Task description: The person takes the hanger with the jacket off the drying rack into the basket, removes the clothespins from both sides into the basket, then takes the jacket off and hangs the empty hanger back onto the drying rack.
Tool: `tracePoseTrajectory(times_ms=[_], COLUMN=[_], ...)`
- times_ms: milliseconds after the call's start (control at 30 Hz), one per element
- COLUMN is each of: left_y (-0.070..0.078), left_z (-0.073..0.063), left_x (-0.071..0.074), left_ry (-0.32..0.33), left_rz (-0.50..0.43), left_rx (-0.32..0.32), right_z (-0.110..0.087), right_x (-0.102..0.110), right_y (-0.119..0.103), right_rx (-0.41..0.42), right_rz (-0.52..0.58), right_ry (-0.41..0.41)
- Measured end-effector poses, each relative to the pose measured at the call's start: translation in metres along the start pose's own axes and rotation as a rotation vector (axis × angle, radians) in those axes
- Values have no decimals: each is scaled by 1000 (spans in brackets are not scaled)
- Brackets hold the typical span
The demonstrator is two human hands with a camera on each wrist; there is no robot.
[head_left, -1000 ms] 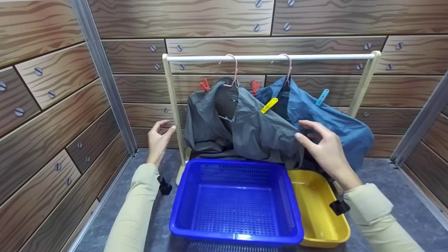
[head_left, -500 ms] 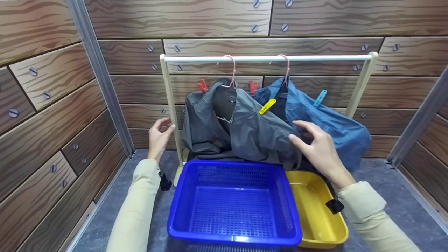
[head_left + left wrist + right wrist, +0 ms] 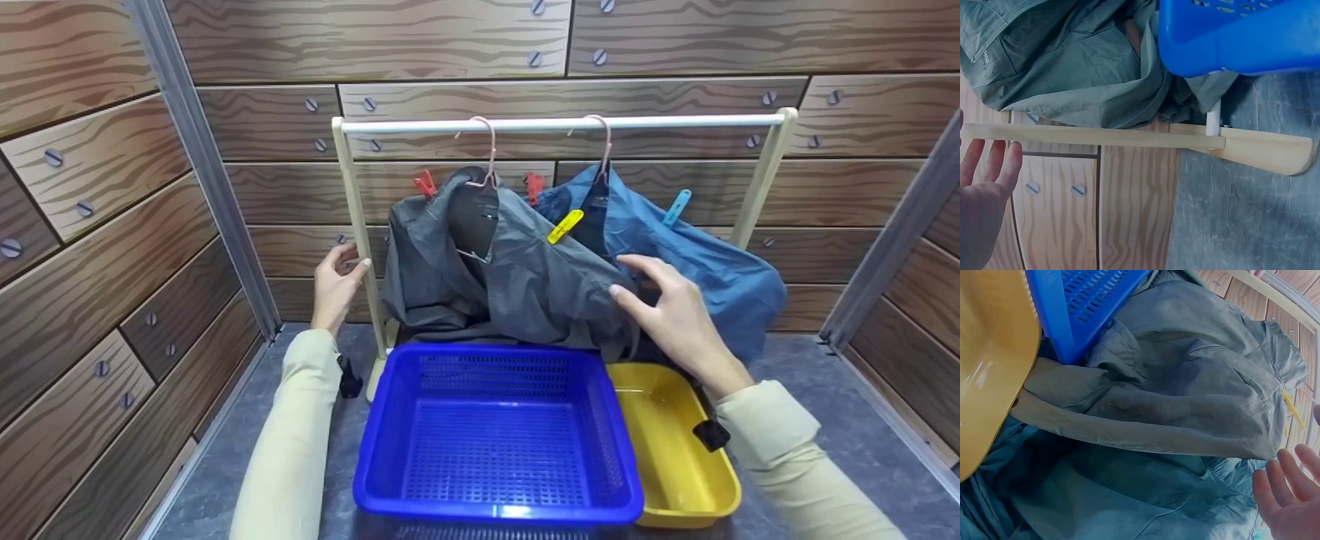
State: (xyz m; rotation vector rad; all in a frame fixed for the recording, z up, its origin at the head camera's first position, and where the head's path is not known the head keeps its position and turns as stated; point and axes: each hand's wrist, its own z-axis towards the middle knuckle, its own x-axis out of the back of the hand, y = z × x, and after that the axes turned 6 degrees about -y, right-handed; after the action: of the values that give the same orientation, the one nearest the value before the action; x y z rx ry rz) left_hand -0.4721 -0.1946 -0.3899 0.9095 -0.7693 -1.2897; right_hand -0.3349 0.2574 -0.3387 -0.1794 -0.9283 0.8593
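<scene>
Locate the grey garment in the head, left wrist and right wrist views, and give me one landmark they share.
Head: grey garment near the middle, hanging from the rack.
Left wrist: grey garment at upper left, above the rack's wooden post.
Right wrist: grey garment across the upper middle, above the blue garment.
Shared landmark: blue basket, lower middle, upper right and upper left respectively.

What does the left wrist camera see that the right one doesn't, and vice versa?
Only the left wrist view shows the flat pale wooden rack foot and grey marbled floor. Only the right wrist view shows the yellow plastic tray, blue fabric garment and yellow clothespin. Both show the grey fabric garment and blue perforated plastic basket.
</scene>
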Motion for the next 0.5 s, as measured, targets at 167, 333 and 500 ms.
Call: tracePoseTrajectory(times_ms=[167,333,500], left_y=[21,39,45], left_z=[-5,-12,-12], left_x=[-1,-1,-1], left_ry=[-8,-5,-14], left_rz=[3,56,93], left_rx=[13,35,25], right_z=[3,2,5], right_x=[0,-1,-1], right_y=[0,-1,-2], right_rx=[7,3,2], right_rz=[-10,-22,-27], right_ry=[2,-10,-18])
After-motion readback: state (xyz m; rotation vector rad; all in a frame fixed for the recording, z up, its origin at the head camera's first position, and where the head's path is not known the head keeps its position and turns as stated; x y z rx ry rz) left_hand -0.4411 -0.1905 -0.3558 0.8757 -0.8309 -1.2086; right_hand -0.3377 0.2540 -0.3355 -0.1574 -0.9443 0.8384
